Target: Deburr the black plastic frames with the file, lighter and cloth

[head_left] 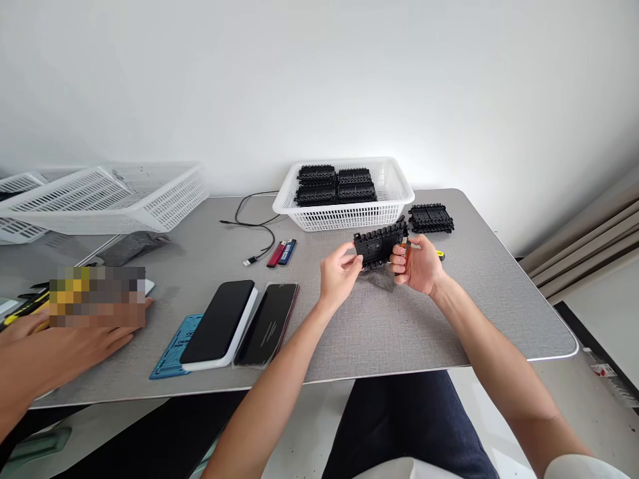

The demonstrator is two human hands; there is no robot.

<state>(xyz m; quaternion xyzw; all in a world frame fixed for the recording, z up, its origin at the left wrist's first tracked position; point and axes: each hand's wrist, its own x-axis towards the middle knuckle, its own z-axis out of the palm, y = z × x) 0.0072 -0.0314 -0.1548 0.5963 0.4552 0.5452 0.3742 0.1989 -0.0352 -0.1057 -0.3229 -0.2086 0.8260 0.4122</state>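
A black ribbed plastic part [375, 247] is raised over the table, tilted, with toothed long edges. My left hand [338, 273] pinches its left end between thumb and fingers. At its right end is my right hand [422, 266], fingers curled round an orange lighter [406, 251] with a metal top. Whether those fingers also grip the black part is hard to see. Below the part lies a dark, crumpled piece of thin material [380, 278]. Similar black parts [430, 218] are piled on the table to the right.
Behind my hands, a white basket [344, 218] holds several black parts. Red [276, 254] and blue [287, 253] lighters lie beside a cable [262, 249]. Two phones [219, 322] rest at front left. A co-worker's hand [100, 332] and another white basket [164, 206] are farther left.
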